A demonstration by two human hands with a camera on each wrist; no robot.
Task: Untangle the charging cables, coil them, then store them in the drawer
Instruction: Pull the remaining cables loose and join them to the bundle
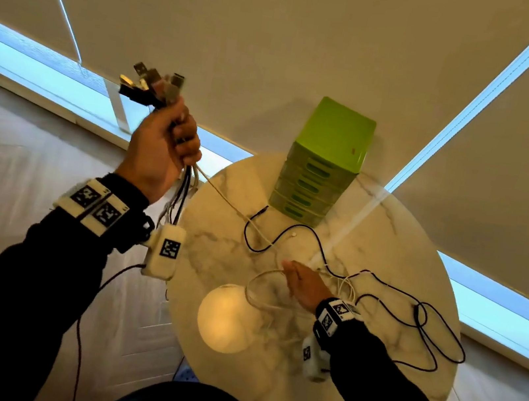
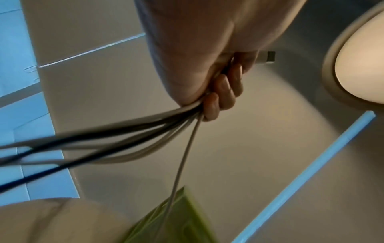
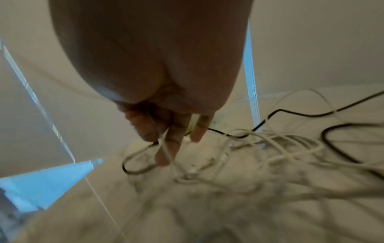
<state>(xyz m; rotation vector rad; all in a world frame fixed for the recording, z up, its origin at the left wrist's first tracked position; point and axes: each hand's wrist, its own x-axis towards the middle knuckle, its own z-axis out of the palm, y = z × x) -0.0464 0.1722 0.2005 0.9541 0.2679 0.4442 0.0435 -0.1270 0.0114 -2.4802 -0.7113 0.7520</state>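
Observation:
My left hand is raised off the table's left side and grips a bundle of black and white charging cables; their USB plugs stick up out of the fist. One white cable runs taut from that fist down to the table. My right hand hovers low over the round marble table with straight fingers, and the white cable passes between them. Loose white loops and a long black cable lie tangled right of it. The green drawer unit stands shut at the table's far side.
A bright round lamp reflection glows on the tabletop near me. Beige roller blinds and a window sill lie behind the table. White fabric covers the area left of the table. The black cable's loop reaches the table's right edge.

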